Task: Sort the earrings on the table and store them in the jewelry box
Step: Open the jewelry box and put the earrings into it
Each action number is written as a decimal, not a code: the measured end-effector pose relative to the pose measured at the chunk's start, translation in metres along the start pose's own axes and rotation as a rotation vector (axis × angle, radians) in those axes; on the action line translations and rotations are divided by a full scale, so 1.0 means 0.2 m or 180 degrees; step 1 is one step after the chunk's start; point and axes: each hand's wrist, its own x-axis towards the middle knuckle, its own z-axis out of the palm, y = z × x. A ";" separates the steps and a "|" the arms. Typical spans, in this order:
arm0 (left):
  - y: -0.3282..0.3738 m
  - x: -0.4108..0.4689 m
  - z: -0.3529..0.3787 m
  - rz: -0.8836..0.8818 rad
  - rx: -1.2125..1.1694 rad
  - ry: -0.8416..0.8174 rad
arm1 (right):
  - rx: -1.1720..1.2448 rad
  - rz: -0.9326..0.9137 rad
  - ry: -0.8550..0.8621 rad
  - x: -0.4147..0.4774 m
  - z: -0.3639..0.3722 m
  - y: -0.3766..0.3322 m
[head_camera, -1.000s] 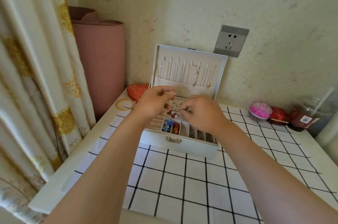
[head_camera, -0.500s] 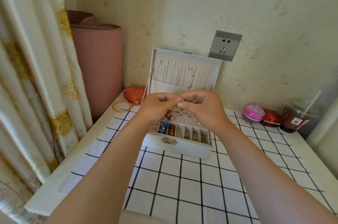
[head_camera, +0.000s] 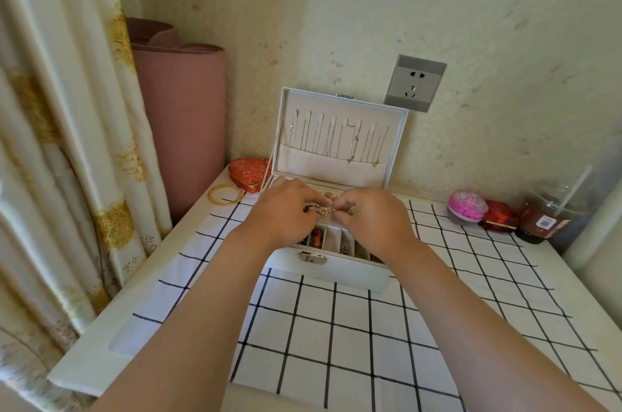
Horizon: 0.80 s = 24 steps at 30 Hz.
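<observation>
My left hand (head_camera: 286, 213) and right hand (head_camera: 373, 221) were fingertip to fingertip above the open jewelry box (head_camera: 336, 272), which stood near the middle of the table's (head_camera: 101, 354) back edge. Both hands had curled fingers pinching a small cluster of earrings (head_camera: 323, 209) just over the box's tray.

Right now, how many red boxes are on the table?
2: a heart box left of the jewelry box, and a red box far right beside the pink pot. Others may be hidden.
</observation>
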 end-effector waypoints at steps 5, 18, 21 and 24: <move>-0.01 0.00 0.01 -0.0024 0.0015 -0.0087 | -0.0308 -0.0227 -0.0021 0.00 0.00 -0.01; -0.02 0.00 0.02 0.0082 0.0075 -0.0106 | 0.0050 -0.0247 -0.0586 0.00 -0.06 -0.01; -0.02 0.00 0.02 0.0081 0.0067 -0.0091 | 0.0121 -0.0244 -0.0553 0.00 -0.06 0.00; 0.00 -0.01 0.02 0.0088 0.0041 -0.0011 | 0.0351 -0.0138 -0.0437 -0.02 -0.09 0.01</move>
